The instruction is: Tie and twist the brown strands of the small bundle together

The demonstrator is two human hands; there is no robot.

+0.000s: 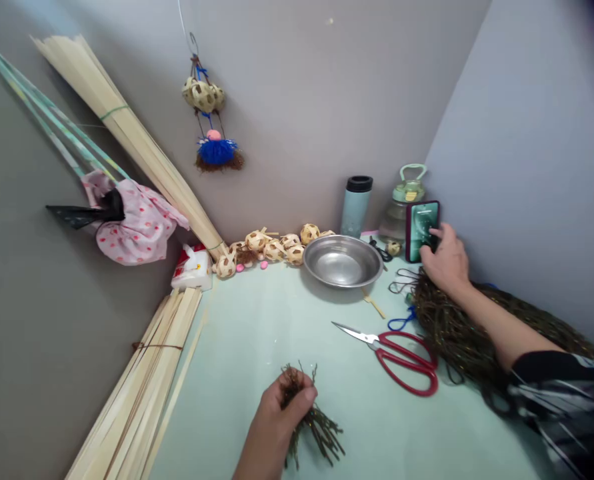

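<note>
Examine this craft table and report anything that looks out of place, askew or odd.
Nothing looks spilled or damaged. The round steel bowl sits upright and the red-handled scissors lie flat on the pale green table. Only oddity: the right hand reaches across a tangled heap of dark cord, forearm resting on it.

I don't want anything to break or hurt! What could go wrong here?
The green-screened phone standing upright might topple as the right hand touches it. The red-handled steel scissors lie nearby with bare pointed blades and could jab a reaching hand. Loose strands might slip from the small dark brown fibre bundle gripped by the left hand.
</note>
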